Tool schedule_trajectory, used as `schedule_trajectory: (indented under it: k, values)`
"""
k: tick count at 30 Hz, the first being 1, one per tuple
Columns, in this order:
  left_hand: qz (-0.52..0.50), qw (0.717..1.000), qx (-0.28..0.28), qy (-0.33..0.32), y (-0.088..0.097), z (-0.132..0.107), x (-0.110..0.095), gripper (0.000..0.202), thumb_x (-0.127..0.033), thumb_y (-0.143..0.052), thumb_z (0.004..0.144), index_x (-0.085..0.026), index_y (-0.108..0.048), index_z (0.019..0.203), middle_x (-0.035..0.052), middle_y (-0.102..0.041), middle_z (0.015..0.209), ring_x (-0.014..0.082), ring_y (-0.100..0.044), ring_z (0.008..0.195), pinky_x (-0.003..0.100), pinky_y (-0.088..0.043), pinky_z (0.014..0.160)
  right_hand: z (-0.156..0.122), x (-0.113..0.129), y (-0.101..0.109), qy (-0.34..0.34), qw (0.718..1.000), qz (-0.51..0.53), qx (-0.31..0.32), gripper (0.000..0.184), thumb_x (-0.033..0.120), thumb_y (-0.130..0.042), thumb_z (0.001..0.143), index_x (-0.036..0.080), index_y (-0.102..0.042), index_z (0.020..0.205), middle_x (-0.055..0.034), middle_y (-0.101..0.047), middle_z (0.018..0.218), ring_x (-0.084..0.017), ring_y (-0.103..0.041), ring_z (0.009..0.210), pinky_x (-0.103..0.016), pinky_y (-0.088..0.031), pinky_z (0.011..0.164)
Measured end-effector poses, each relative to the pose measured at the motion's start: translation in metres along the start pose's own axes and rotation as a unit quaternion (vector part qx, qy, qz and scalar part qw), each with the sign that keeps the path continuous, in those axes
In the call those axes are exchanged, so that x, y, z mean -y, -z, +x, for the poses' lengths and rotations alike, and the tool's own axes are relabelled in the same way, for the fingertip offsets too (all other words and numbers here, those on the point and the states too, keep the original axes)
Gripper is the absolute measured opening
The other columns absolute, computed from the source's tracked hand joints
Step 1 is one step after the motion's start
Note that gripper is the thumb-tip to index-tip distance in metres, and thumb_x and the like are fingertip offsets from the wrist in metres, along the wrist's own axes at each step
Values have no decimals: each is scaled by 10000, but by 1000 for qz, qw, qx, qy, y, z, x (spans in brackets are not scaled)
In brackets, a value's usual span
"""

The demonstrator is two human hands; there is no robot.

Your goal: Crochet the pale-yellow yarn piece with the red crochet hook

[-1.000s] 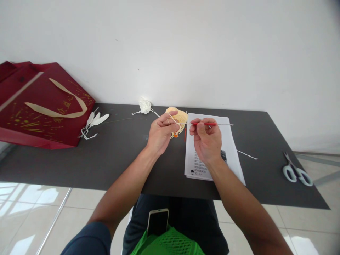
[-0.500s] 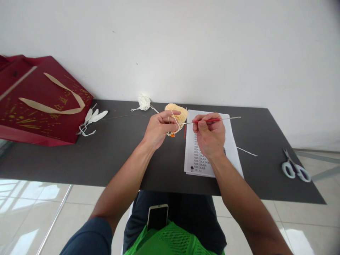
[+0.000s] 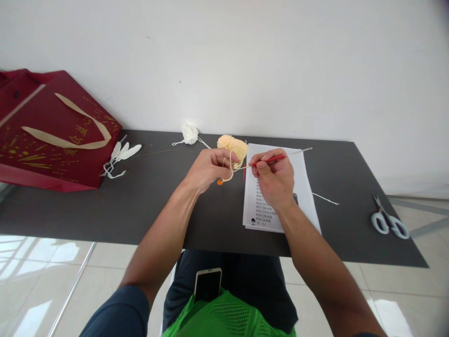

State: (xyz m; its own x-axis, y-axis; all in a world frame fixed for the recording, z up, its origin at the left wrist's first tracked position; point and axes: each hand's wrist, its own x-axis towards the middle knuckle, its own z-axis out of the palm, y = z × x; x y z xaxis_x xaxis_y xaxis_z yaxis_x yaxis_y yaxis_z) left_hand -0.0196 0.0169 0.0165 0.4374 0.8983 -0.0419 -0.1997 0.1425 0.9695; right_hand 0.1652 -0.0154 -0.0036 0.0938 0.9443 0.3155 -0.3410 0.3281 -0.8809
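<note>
My left hand [image 3: 209,169] pinches pale yellow yarn [image 3: 231,161], with a strand looped over the forefinger. An orange stitch marker [image 3: 220,182] hangs below its fingertips. In my right hand [image 3: 274,180] is a crochet hook [image 3: 273,159] with a red grip, held like a pencil. The hook's left tip reaches to the yarn at my left fingers; its other metal end points up to the right. Behind my left hand lies a ball of pale yellow yarn [image 3: 233,146]. The small piece between my left fingers is mostly hidden.
Printed sheets [image 3: 266,221] lie under my right hand, with a thin red stick [image 3: 244,172] beside them. Scissors [image 3: 388,221] rest at the right. White yarn [image 3: 190,134], white crocheted pieces [image 3: 122,152] and a red bag [image 3: 63,135] are on the left. A phone [image 3: 208,284] is on my lap.
The hook's left tip has dipped and its far end has risen. My left fingers have turned slightly, and the orange marker has swung left. The yarn loop on the forefinger has shifted.
</note>
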Motion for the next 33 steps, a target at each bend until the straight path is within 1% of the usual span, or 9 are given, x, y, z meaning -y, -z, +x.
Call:
schedule_trajectory:
  k: [6, 13, 18, 22, 26, 30, 33]
  values:
    - [-18, 999, 19, 22, 0, 0, -1, 238, -30, -694, 529, -129, -740, 741, 11, -641, 583, 87, -513, 503, 221, -327, 496, 0, 1, -2, -2, 999, 39, 22, 243, 340, -785, 856, 265, -557, 894, 31, -734, 802, -83, -536, 568, -245, -421, 552]
    - [-48, 997, 55, 16, 1, 0, 1, 187, -43, -690, 544, -137, -714, 704, 14, -615, 586, 91, -475, 514, 242, -280, 497, -1, 3, -7, -41, 997, 61, 3, 350, 453, -822, 796, 266, -535, 869, 46, -711, 771, -77, -540, 555, -234, -442, 529]
    - [-77, 995, 62, 8, -1, 0, 1, 162, -56, -711, 538, -141, -702, 676, 20, -607, 587, 97, -469, 521, 251, -251, 502, -3, 6, -10, -60, 994, 90, 2, 345, 441, -809, 814, 255, -525, 873, 48, -712, 783, -69, -587, 564, -213, -457, 511]
    - [-87, 995, 57, 5, 0, 0, 2, 169, -72, -715, 541, -144, -722, 694, 30, -628, 617, 110, -493, 541, 262, -283, 522, -5, 9, -13, -81, 992, 94, -1, 345, 433, -792, 831, 262, -504, 912, 55, -719, 821, -95, -670, 611, -238, -533, 537]
    - [-95, 994, 54, 8, 2, 1, 3, 195, -91, -710, 540, -142, -753, 724, 36, -643, 606, 115, -505, 537, 270, -310, 538, -5, 10, -14, -92, 990, 108, 14, 331, 414, -762, 863, 266, -479, 950, 57, -725, 857, -125, -730, 656, -287, -607, 592]
    - [-122, 990, 74, 6, 2, 3, 4, 229, -84, -677, 518, -128, -761, 726, 49, -661, 603, 122, -541, 544, 273, -341, 557, -6, 9, -14, -97, 987, 125, 25, 335, 408, -748, 876, 265, -457, 960, 56, -725, 871, -133, -753, 687, -305, -640, 631]
    - [-141, 986, 85, 11, 1, 3, 4, 245, -88, -657, 497, -122, -757, 718, 61, -665, 620, 142, -561, 566, 295, -385, 581, -7, 8, -14, -106, 985, 131, 31, 337, 421, -742, 878, 267, -454, 959, 55, -724, 881, -139, -761, 721, -329, -661, 671]
